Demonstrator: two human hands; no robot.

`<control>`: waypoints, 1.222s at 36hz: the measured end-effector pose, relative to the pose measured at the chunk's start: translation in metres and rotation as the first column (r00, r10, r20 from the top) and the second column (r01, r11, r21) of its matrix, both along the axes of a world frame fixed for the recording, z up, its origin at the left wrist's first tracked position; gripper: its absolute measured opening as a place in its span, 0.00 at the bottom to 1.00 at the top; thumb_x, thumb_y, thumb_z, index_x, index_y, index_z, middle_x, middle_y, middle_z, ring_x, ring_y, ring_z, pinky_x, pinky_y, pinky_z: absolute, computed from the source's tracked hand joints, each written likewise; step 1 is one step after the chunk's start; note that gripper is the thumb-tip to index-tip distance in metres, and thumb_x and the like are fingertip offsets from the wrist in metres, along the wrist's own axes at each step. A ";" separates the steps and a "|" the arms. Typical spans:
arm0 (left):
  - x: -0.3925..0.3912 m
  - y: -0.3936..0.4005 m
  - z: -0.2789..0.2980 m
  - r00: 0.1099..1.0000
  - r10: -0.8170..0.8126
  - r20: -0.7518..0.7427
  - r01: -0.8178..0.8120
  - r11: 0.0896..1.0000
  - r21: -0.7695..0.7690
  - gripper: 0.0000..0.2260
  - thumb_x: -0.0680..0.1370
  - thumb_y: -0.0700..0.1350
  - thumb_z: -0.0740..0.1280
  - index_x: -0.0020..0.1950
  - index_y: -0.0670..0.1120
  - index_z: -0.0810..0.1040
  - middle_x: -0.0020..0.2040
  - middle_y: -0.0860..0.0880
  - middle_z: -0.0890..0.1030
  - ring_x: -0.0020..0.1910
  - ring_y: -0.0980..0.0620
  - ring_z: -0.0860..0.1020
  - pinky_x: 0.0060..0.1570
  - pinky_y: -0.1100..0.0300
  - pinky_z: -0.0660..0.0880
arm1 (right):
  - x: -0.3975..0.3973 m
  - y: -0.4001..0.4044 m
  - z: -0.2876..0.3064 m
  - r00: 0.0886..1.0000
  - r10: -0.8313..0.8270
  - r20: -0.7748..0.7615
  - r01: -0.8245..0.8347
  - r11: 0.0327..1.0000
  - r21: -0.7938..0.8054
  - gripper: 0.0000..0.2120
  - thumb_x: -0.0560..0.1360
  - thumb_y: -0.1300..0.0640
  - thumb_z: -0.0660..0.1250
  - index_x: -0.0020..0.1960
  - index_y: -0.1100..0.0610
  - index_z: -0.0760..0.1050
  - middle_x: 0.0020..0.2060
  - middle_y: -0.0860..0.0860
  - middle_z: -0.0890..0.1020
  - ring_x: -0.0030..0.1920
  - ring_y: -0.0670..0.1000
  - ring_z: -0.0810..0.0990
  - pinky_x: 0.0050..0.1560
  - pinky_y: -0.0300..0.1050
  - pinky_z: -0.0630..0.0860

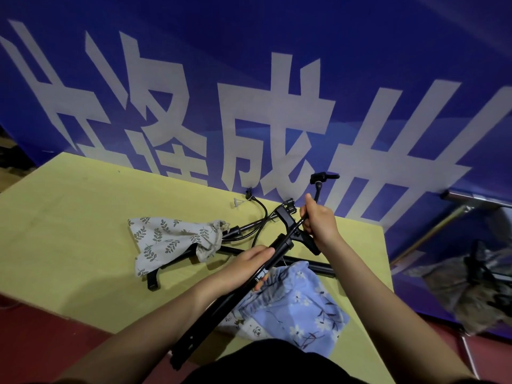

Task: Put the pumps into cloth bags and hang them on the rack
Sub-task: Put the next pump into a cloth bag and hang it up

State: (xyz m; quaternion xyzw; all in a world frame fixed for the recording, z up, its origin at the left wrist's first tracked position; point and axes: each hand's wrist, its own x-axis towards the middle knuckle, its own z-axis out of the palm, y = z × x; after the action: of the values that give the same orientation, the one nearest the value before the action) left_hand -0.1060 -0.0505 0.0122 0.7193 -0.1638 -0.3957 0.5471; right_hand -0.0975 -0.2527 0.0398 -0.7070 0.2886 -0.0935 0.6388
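1. Left hand [243,268] grips the black pump [235,297] barrel above the bench [69,217].
2. Right hand [318,223] pinches its hose [318,189].
3. Blue bag [299,306] lies under the left hand; leaf-print bag [169,239] beyond it.

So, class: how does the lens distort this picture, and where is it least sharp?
Head view: wide-angle lens bows the yellow table edge and tilts the blue banner; the bagged bundle at right is smeared; the pump in both hands is fairly sharp.
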 end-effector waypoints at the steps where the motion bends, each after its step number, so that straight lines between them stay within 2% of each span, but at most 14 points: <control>1: 0.000 -0.001 0.000 1.000 0.003 -0.002 -0.003 1.000 -0.007 0.15 0.82 0.55 0.58 0.61 0.45 0.72 0.33 0.50 0.76 0.28 0.52 0.74 0.31 0.62 0.73 | 0.001 0.000 0.000 1.000 -0.003 -0.011 0.003 1.000 -0.011 0.23 0.82 0.47 0.57 0.31 0.57 0.70 0.22 0.50 0.65 0.24 0.48 0.62 0.27 0.40 0.61; 8: -0.002 0.001 -0.013 0.999 0.023 0.024 -0.022 0.998 -0.060 0.12 0.81 0.52 0.62 0.56 0.44 0.73 0.35 0.47 0.75 0.28 0.51 0.74 0.32 0.59 0.72 | 0.004 -0.001 -0.005 0.998 -0.005 -0.063 -0.007 0.983 -0.184 0.24 0.81 0.47 0.59 0.28 0.56 0.71 0.22 0.50 0.69 0.25 0.49 0.65 0.31 0.43 0.62; 12: -0.003 0.004 -0.022 0.999 -0.006 0.046 0.009 0.998 -0.061 0.12 0.80 0.53 0.63 0.57 0.46 0.74 0.34 0.49 0.76 0.28 0.51 0.74 0.32 0.57 0.72 | 0.002 -0.001 -0.004 0.986 0.130 -0.101 -0.143 0.982 -0.125 0.24 0.79 0.44 0.61 0.28 0.56 0.72 0.23 0.50 0.69 0.26 0.49 0.66 0.32 0.42 0.65; 16: -0.005 0.009 -0.025 0.998 -0.036 0.051 0.038 0.999 -0.030 0.07 0.80 0.52 0.64 0.55 0.51 0.76 0.32 0.54 0.78 0.28 0.55 0.76 0.31 0.59 0.72 | -0.007 -0.001 -0.008 0.954 0.283 -0.105 -0.293 0.951 -0.098 0.23 0.78 0.40 0.62 0.31 0.55 0.71 0.30 0.49 0.74 0.32 0.48 0.71 0.40 0.41 0.71; 21: -0.009 0.016 -0.026 0.999 -0.006 -0.053 0.005 1.000 -0.028 0.13 0.80 0.53 0.62 0.58 0.45 0.75 0.33 0.51 0.76 0.28 0.51 0.74 0.32 0.56 0.71 | -0.016 0.004 -0.017 0.967 0.243 -0.082 -0.247 0.968 -0.048 0.23 0.80 0.45 0.61 0.31 0.56 0.73 0.31 0.51 0.75 0.34 0.49 0.73 0.39 0.41 0.70; 23: -0.010 0.017 -0.026 0.997 0.012 -0.072 -0.014 0.999 -0.036 0.19 0.77 0.61 0.65 0.57 0.48 0.76 0.39 0.44 0.79 0.33 0.45 0.77 0.38 0.51 0.73 | -0.017 0.006 -0.021 0.982 0.166 -0.085 -0.172 0.983 -0.059 0.23 0.80 0.46 0.60 0.30 0.57 0.73 0.30 0.52 0.75 0.32 0.50 0.72 0.35 0.40 0.68; 25: -0.010 0.018 -0.030 0.998 0.021 -0.056 -0.020 1.000 0.020 0.28 0.71 0.68 0.67 0.63 0.50 0.74 0.54 0.33 0.78 0.50 0.31 0.78 0.52 0.39 0.75 | -0.017 0.007 -0.024 0.993 0.087 -0.080 -0.094 0.993 -0.078 0.24 0.81 0.47 0.60 0.30 0.57 0.73 0.29 0.52 0.75 0.30 0.49 0.71 0.33 0.41 0.68; 26: -0.010 0.019 -0.032 0.999 0.000 -0.043 0.002 0.999 0.039 0.29 0.71 0.69 0.67 0.64 0.51 0.74 0.57 0.33 0.77 0.54 0.30 0.77 0.56 0.36 0.73 | -0.017 0.007 -0.026 0.995 0.060 -0.079 -0.067 0.994 -0.090 0.24 0.81 0.47 0.59 0.30 0.57 0.73 0.29 0.51 0.74 0.30 0.49 0.71 0.33 0.41 0.67; 27: -0.010 0.020 -0.032 0.999 -0.016 -0.035 0.016 1.000 0.019 0.23 0.73 0.66 0.67 0.61 0.54 0.76 0.53 0.37 0.80 0.50 0.34 0.80 0.53 0.39 0.74 | -0.018 0.008 -0.027 0.996 0.045 -0.080 -0.053 0.994 -0.099 0.24 0.81 0.47 0.59 0.30 0.57 0.72 0.28 0.51 0.74 0.30 0.49 0.71 0.34 0.41 0.67; 29: -0.008 0.021 -0.032 0.999 -0.045 -0.024 0.045 0.999 -0.009 0.07 0.77 0.59 0.66 0.51 0.58 0.78 0.37 0.52 0.81 0.34 0.52 0.80 0.41 0.52 0.74 | -0.018 0.009 -0.030 0.996 0.034 -0.084 -0.040 0.996 -0.078 0.24 0.81 0.48 0.59 0.30 0.58 0.72 0.28 0.51 0.74 0.30 0.49 0.72 0.33 0.40 0.69; 32: -0.010 0.021 -0.027 0.998 -0.056 -0.033 0.055 0.998 -0.025 0.05 0.80 0.55 0.63 0.49 0.57 0.77 0.33 0.59 0.80 0.30 0.62 0.77 0.37 0.58 0.71 | -0.021 0.009 -0.031 0.993 0.090 -0.082 -0.089 0.996 0.019 0.22 0.79 0.46 0.62 0.31 0.58 0.73 0.30 0.52 0.75 0.33 0.50 0.74 0.37 0.40 0.71; 38: -0.010 0.024 -0.025 0.996 -0.069 -0.065 0.066 0.997 -0.036 0.07 0.79 0.56 0.63 0.49 0.55 0.78 0.34 0.59 0.80 0.29 0.61 0.77 0.36 0.59 0.70 | -0.035 0.005 -0.037 0.925 0.381 -0.011 -0.374 0.914 0.158 0.10 0.76 0.52 0.70 0.44 0.58 0.74 0.37 0.53 0.79 0.39 0.52 0.79 0.43 0.46 0.77; 41: -0.005 0.028 -0.028 0.994 -0.019 -0.109 0.014 0.999 -0.045 0.16 0.75 0.60 0.67 0.53 0.50 0.78 0.35 0.50 0.79 0.28 0.52 0.75 0.33 0.58 0.72 | -0.042 0.007 -0.038 0.882 0.471 -0.032 -0.457 0.868 0.196 0.09 0.76 0.56 0.70 0.44 0.57 0.71 0.37 0.53 0.82 0.39 0.52 0.83 0.36 0.42 0.77; 44: -0.004 0.027 -0.029 0.998 -0.016 -0.060 0.015 1.000 -0.005 0.15 0.77 0.59 0.66 0.55 0.49 0.78 0.34 0.51 0.79 0.29 0.51 0.76 0.35 0.57 0.73 | -0.043 0.008 -0.037 0.870 0.487 -0.075 -0.459 0.856 0.238 0.12 0.76 0.55 0.70 0.42 0.56 0.67 0.35 0.53 0.83 0.36 0.53 0.82 0.30 0.39 0.74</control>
State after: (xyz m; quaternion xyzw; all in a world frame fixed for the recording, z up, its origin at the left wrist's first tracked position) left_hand -0.1097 -0.0231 -0.0172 0.7046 -0.1538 -0.4208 0.5503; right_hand -0.1409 -0.2451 0.0024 -0.6885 0.1555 0.1451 0.6933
